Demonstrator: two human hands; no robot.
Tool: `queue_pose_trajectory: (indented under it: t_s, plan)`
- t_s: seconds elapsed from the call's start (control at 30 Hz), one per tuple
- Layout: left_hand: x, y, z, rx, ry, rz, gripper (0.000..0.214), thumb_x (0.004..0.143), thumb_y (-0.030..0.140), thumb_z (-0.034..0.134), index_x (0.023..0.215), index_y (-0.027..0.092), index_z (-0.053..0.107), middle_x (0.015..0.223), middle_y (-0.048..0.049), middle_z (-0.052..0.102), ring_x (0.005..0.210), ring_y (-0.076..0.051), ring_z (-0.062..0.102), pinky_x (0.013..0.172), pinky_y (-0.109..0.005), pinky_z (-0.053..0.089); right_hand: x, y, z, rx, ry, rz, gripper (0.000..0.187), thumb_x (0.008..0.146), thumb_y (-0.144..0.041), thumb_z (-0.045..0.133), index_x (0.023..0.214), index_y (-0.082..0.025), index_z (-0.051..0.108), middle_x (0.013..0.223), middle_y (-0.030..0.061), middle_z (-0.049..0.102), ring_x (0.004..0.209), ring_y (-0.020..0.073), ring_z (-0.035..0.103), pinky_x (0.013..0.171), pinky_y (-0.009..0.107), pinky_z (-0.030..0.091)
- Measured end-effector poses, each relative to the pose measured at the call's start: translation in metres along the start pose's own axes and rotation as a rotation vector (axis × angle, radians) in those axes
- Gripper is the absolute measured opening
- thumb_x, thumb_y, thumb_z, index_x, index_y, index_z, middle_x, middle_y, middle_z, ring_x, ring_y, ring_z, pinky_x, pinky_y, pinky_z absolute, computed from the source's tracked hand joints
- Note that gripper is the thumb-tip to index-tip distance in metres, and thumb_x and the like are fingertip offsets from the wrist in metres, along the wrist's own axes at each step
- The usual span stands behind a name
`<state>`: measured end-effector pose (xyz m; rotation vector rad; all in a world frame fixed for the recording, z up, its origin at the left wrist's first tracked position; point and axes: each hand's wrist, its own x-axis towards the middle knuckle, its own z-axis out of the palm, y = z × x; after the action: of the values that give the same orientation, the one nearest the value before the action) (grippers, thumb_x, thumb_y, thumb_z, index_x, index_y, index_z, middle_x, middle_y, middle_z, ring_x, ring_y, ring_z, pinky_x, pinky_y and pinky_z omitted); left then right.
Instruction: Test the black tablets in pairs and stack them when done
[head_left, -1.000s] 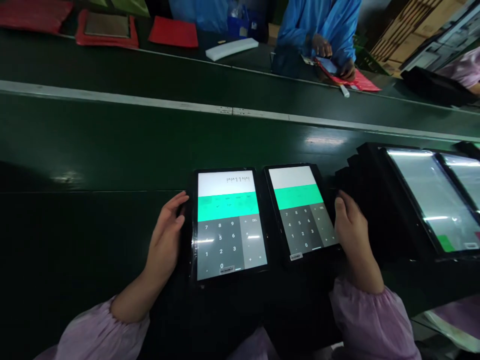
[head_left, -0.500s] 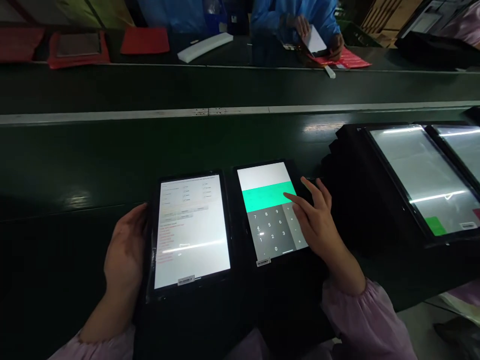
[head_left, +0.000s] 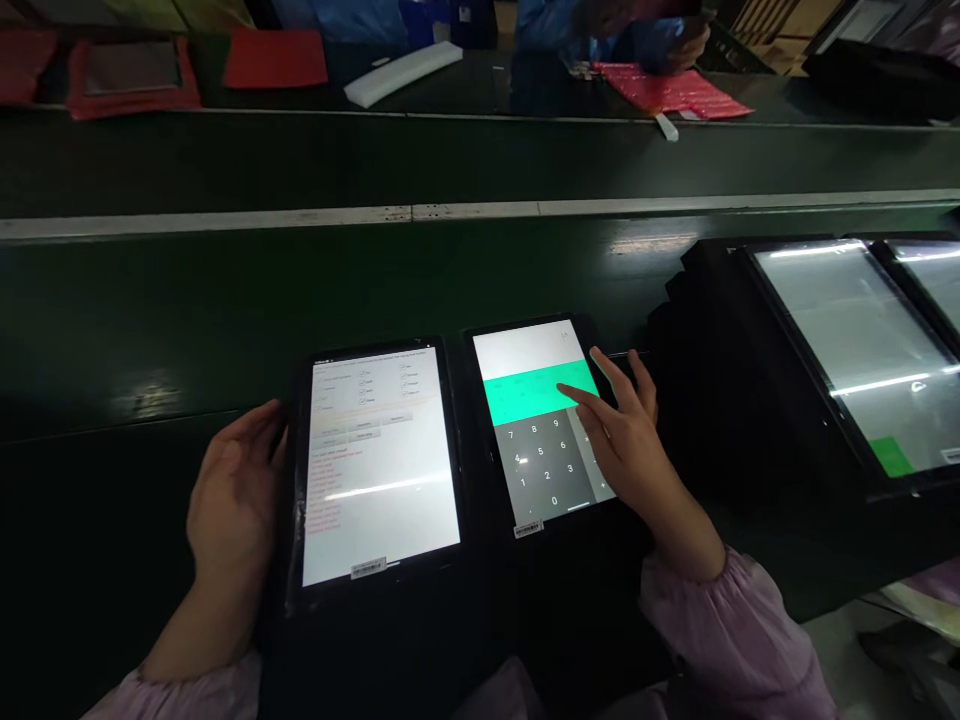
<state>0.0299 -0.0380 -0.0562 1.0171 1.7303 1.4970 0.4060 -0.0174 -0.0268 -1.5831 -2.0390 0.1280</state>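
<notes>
My left hand [head_left: 234, 490] curls round the left edge of a black-framed tablet [head_left: 379, 470], whose lit white screen lists checkboxes and red text. To its right lies a second tablet [head_left: 525, 440] showing a calculator with a green band and grey keypad. My right hand [head_left: 626, 450] is over that tablet's right side, the index fingertip on the green band. The hand hides the keypad's right column.
Several stacked black tablets [head_left: 847, 370] with lit screens lie to the right on the dark green conveyor belt [head_left: 225, 320]. A white strip [head_left: 225, 220] runs along it. Beyond, a person in blue handles a red pouch [head_left: 667, 88], near other red pouches and white foam [head_left: 401, 73].
The left tablet's screen has changed from a calculator to a white checklist. My right hand has moved from the right tablet's edge onto its screen. My left hand has shifted down that tablet's edge.
</notes>
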Motion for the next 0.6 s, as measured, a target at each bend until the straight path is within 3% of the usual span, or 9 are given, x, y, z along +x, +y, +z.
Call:
queue_pose_trajectory:
  t_s: [0.1, 0.2, 0.3, 0.4, 0.6]
  plan:
    - [-0.001, 0.008, 0.003, -0.104, 0.088, -0.099, 0.026, 0.088, 0.049, 0.066, 0.102, 0.027, 0.07, 0.136, -0.0088, 0.076, 0.147, -0.036, 0.057, 0.127, -0.055, 0.045, 0.001, 0.0, -0.001, -0.029, 0.082, 0.04, 0.041, 0.114, -0.037, 0.041, 0.13, -0.031, 0.079, 0.163, 0.0079, 0.056, 0.162, 0.0439, 0.033, 0.12, 0.082, 0.039]
    - [-0.002, 0.011, 0.005, -0.138, 0.089, -0.134, 0.023, 0.091, 0.046, 0.067, 0.102, 0.026, 0.07, 0.136, -0.0084, 0.076, 0.146, -0.034, 0.059, 0.128, -0.053, 0.044, 0.001, -0.007, -0.006, -0.029, 0.127, -0.041, 0.037, 0.113, -0.033, 0.047, 0.122, -0.029, 0.083, 0.158, 0.0078, 0.061, 0.161, 0.0429, 0.036, 0.12, 0.077, 0.044]
    - [-0.003, 0.013, 0.005, -0.155, 0.099, -0.132, 0.021, 0.092, 0.043, 0.067, 0.102, 0.025, 0.071, 0.132, -0.0079, 0.078, 0.145, -0.033, 0.06, 0.13, -0.053, 0.042, 0.0, -0.022, -0.009, 0.045, 0.07, -0.194, 0.032, 0.111, -0.028, 0.054, 0.112, -0.029, 0.086, 0.154, 0.0058, 0.066, 0.159, 0.04, 0.04, 0.119, 0.068, 0.051]
    - [-0.003, 0.017, 0.008, -0.168, 0.141, -0.16, 0.015, 0.089, 0.038, 0.07, 0.097, 0.026, 0.073, 0.128, -0.0059, 0.079, 0.145, -0.033, 0.06, 0.132, -0.053, 0.04, -0.003, -0.036, -0.007, 0.067, 0.0, -0.233, 0.032, 0.11, -0.028, 0.055, 0.106, -0.027, 0.087, 0.154, 0.0062, 0.066, 0.162, 0.0413, 0.035, 0.118, 0.068, 0.053]
    - [-0.004, 0.012, 0.006, -0.158, 0.126, -0.14, 0.016, 0.094, 0.036, 0.068, 0.103, 0.024, 0.075, 0.127, -0.0049, 0.079, 0.141, -0.032, 0.064, 0.129, -0.05, 0.046, -0.008, -0.051, 0.004, 0.022, -0.083, -0.261, 0.034, 0.111, -0.027, 0.05, 0.125, -0.028, 0.082, 0.162, 0.0079, 0.059, 0.166, 0.0428, 0.025, 0.118, 0.075, 0.048]
